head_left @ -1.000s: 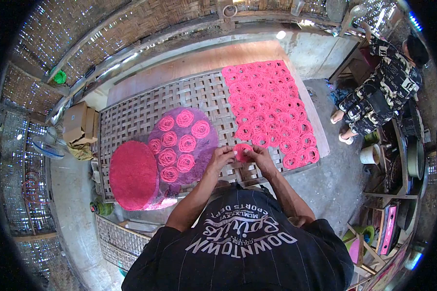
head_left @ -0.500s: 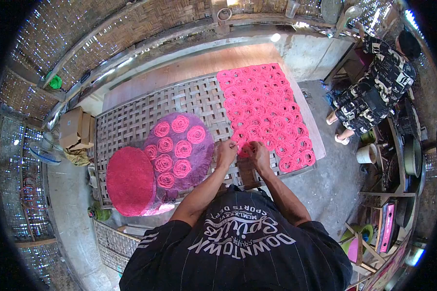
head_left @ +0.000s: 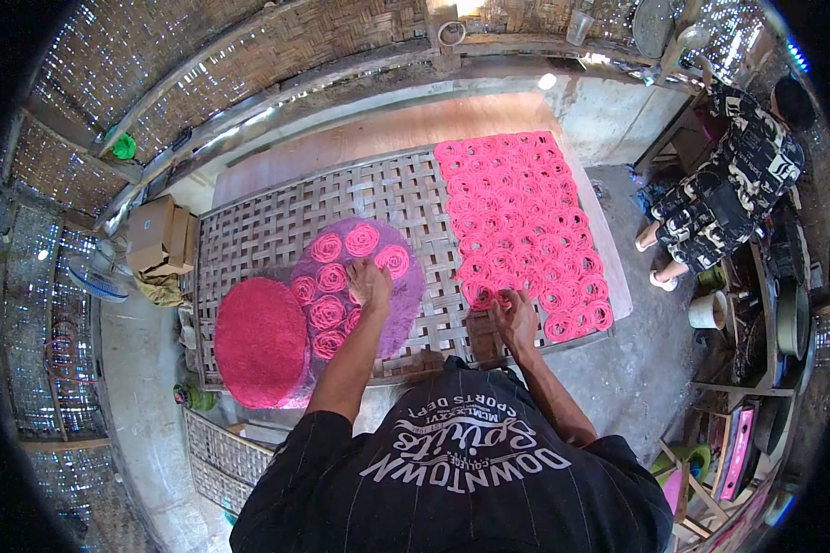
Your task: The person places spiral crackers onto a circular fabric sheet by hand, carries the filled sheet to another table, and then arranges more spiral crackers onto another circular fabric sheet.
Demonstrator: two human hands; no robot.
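pink coils cover part of the table, others sit on purple cloth, left grip and right grip near coils, closure unclear

Purple mat partly hidden under left hand; finger contact there unclear. Coil just below those fingers, partly behind left forearm. Right hand: fingertips too small to tell grip on pink coil beside them.
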